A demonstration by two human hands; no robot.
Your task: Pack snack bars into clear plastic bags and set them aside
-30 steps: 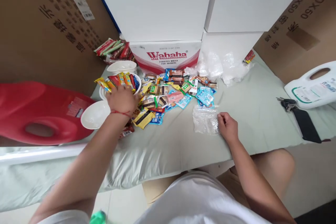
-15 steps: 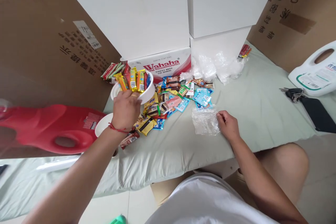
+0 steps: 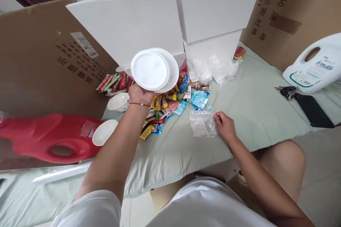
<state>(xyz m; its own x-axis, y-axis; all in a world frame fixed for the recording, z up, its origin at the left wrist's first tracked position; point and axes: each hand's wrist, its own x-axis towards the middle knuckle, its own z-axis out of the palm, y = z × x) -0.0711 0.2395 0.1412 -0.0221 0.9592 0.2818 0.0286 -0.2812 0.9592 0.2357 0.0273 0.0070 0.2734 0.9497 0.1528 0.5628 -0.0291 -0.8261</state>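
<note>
My left hand [image 3: 140,95] grips a white bowl [image 3: 150,71], tipped over so that its underside faces me. Below and beyond it lies a heap of small wrapped snacks [image 3: 173,105], yellow, blue, brown and pink, partly hidden by the bowl and my arm. Two more white bowls stand left of my forearm: an upper bowl [image 3: 117,102] and a lower bowl [image 3: 104,133]. My right hand [image 3: 225,125] pinches the right edge of a clear plastic bag [image 3: 203,124] lying flat on the green cloth.
Crumpled clear bags [image 3: 210,69] lie against the white boxes [image 3: 213,3]. A red jug [image 3: 50,138] lies at left, near red-wrapped snacks [image 3: 121,81]. On the right are a white detergent jug [image 3: 315,65], keys [image 3: 289,93] and a black phone [image 3: 314,110]. Cardboard panels border both sides.
My left hand has moved right and turned the bowl over; the yellow packets it held now lie on the heap. My right hand stays on the bag. The view has shifted slightly.
</note>
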